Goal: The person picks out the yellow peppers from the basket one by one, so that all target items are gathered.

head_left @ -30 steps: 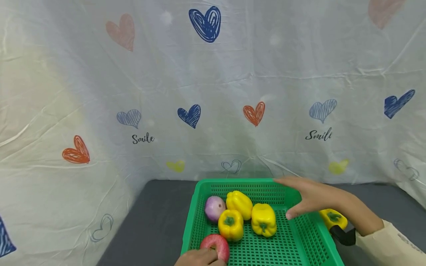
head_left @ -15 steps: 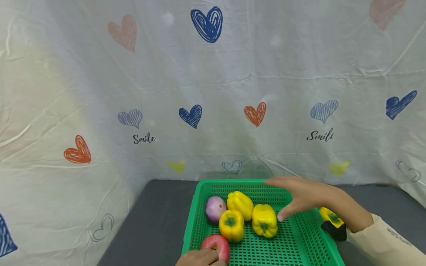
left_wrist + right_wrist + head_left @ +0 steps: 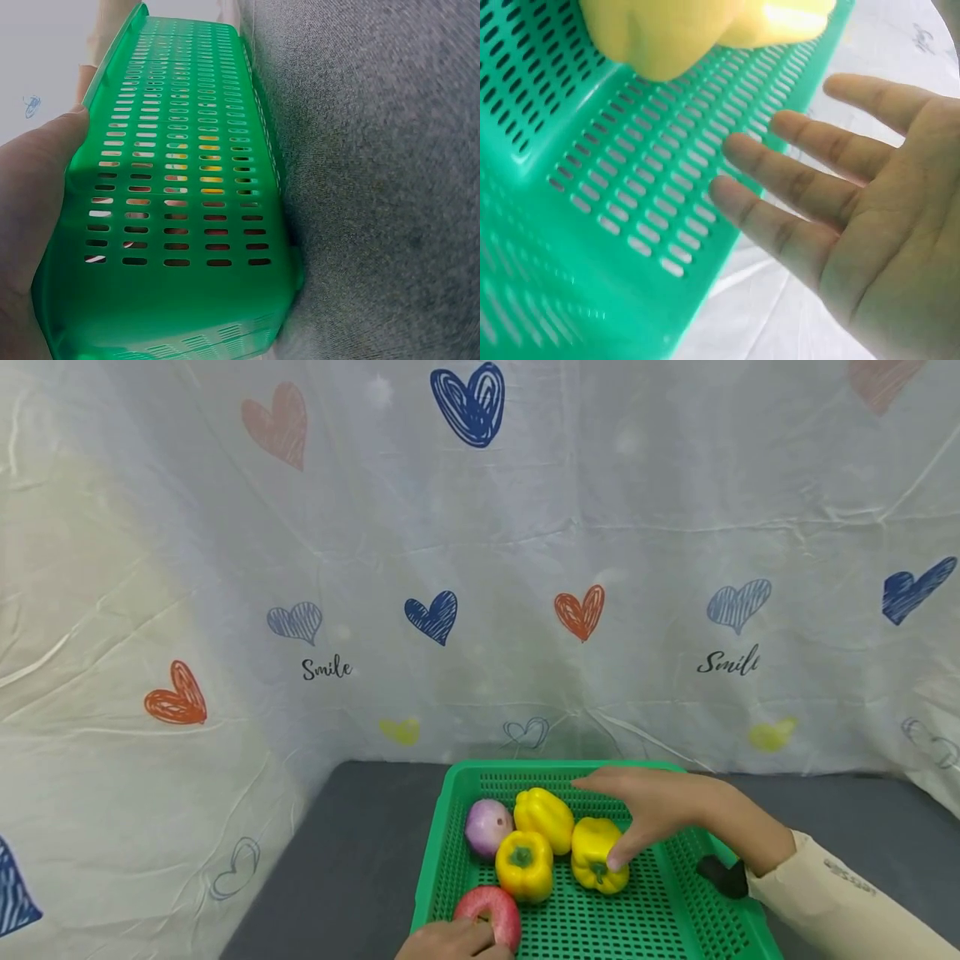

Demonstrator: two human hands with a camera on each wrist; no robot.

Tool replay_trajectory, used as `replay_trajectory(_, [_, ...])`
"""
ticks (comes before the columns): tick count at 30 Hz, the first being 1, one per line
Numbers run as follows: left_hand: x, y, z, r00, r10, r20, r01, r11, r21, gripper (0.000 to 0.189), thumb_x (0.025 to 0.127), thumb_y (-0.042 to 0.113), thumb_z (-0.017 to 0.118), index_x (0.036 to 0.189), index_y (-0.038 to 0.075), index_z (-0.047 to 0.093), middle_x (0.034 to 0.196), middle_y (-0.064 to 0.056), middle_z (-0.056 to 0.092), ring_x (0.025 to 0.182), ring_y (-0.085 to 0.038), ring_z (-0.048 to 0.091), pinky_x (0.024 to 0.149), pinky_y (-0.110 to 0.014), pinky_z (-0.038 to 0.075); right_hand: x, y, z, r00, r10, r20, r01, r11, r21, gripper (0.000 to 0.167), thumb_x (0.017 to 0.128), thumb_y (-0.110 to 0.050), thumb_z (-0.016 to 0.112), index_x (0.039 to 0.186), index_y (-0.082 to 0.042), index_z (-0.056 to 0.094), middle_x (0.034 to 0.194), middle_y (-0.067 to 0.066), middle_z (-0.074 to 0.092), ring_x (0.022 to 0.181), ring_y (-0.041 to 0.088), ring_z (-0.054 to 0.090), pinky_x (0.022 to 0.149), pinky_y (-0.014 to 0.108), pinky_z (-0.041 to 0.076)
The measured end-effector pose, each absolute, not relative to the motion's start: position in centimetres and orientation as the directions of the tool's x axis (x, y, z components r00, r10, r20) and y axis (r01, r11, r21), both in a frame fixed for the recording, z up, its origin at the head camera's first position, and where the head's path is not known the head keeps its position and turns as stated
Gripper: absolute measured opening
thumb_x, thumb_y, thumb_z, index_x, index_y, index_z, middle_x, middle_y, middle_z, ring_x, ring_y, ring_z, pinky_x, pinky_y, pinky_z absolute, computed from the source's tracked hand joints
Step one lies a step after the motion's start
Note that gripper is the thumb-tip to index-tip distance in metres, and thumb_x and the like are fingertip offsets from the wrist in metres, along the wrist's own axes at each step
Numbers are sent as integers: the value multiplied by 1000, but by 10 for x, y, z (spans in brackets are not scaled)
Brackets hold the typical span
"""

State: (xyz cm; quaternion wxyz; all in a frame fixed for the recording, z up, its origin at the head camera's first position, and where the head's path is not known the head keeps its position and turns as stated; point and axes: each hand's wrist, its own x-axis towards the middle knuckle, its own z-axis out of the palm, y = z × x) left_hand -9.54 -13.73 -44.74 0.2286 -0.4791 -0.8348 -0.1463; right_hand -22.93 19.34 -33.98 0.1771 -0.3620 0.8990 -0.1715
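My right hand [image 3: 656, 806] hovers over the green basket [image 3: 427, 868], fingers spread and holding nothing. In the head view its thumb overlaps a yellow bell pepper [image 3: 592, 839]; whether they touch I cannot tell. The right wrist view shows straight fingers beside the basket wall [image 3: 622, 176]. At the near left side, my left hand [image 3: 453, 941] grips the basket's rim, the thumb [image 3: 56, 139] lying along the outer edge. Close to its fingers lies a red apple [image 3: 497, 912]. Behind the apple sit two more yellow peppers, one in front [image 3: 525, 868] and one behind [image 3: 543, 818], and a purple onion [image 3: 489, 828].
The basket stands on a dark grey tabletop [image 3: 337, 860]. A pale curtain [image 3: 480, 693] printed with hearts hangs behind it and along the left. A black wrist strap [image 3: 723, 877] is on my right arm, over the basket's right wall.
My right hand has moved left, from the basket's right side to the rightmost pepper inside. A yellow pepper outside the right wall is now hidden behind my forearm. The left hand stays put.
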Motion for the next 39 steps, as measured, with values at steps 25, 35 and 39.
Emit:
replay_trajectory(25, [-94, -137, -445, -454, 719, 526, 859, 509, 46, 15, 104, 34, 59, 90, 33, 54, 77, 19, 29, 63, 4, 17, 53, -15, 18, -237, 165, -368, -670, -655, -348, -496, 745, -446, 112, 74, -44, 90, 160, -16, 23, 141, -1, 52, 117, 13, 54, 98, 37, 45])
replay_trajectory(35, [-96, -137, -445, -460, 732, 503, 856, 516, 32, 15, 104, 37, 57, 90, 33, 57, 75, 18, 31, 63, 4, 19, 52, -14, 18, -239, 170, -371, -672, -646, -362, -501, 757, -420, 99, 73, -43, 88, 151, -8, 39, 99, -11, 59, 83, 9, 56, 74, 33, 50])
replay_trajectory(39, [-96, -136, -445, -452, 728, 515, 861, 508, 38, 17, 104, 37, 58, 89, 31, 57, 74, 18, 29, 63, 4, 18, 53, -14, 17, -241, 172, -371, -661, -647, -380, -506, 759, -411, 84, 73, -46, 88, 140, -11, 51, 108, -11, 59, 90, 9, 56, 80, 36, 50])
